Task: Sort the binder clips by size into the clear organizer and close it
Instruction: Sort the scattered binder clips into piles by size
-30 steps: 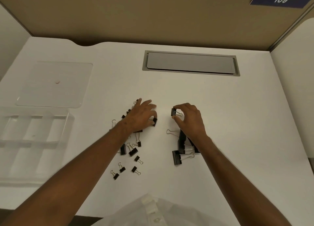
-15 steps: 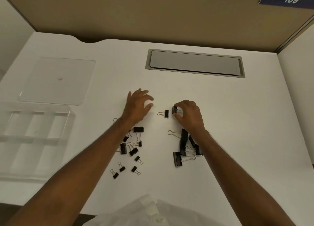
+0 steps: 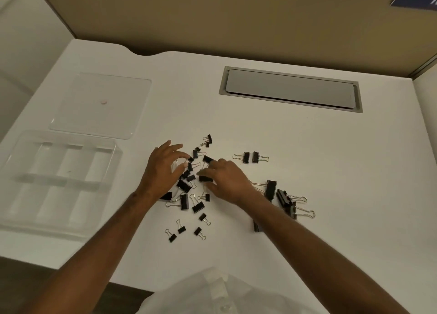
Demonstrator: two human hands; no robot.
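Black binder clips of mixed sizes lie scattered in a central pile (image 3: 186, 186) on the white desk. My left hand (image 3: 163, 172) reaches in from the left, thumb and forefinger pinching a small clip (image 3: 190, 160). From the right, my right hand (image 3: 228, 180) pinches a medium clip (image 3: 205, 178). Two medium clips (image 3: 250, 157) sit side by side, apart from the pile. Several large clips (image 3: 281, 195) are grouped to the right, partly hidden by my right forearm. The clear organizer (image 3: 113, 148) stands open and empty at the left, its lid (image 3: 123, 115) flat behind it.
Three small clips (image 3: 182, 231) lie loose near the front of the pile. A grey cable hatch (image 3: 290, 89) is set into the desk at the back. Partition walls close in the desk at the back and on both sides.
My right hand let go of the medium clip beside the other one and moved left into the pile. My left hand came back onto the pile from the left.
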